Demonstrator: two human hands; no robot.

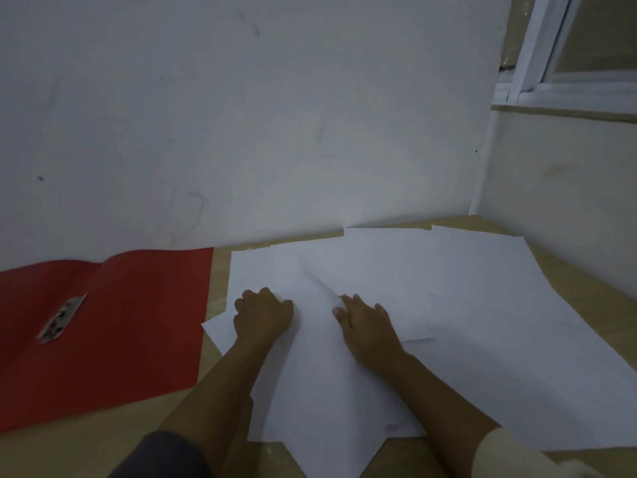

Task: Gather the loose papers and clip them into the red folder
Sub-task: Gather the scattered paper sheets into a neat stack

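Observation:
Several loose white papers (465,305) lie overlapped across the right half of the wooden desk. The red folder (131,322) lies open flat on the left, its metal clip (62,319) on the left panel. My left hand (263,313) rests on the left sheets with its fingers curled down on the paper. My right hand (367,326) lies flat on the papers a little to the right, fingers spread and pointing up-left. A raised fold of paper (320,281) runs between the two hands.
A white wall (241,132) stands right behind the desk, and a side wall with a window frame (537,70) closes in on the right. Bare wooden desk surface (103,443) shows in front of the folder.

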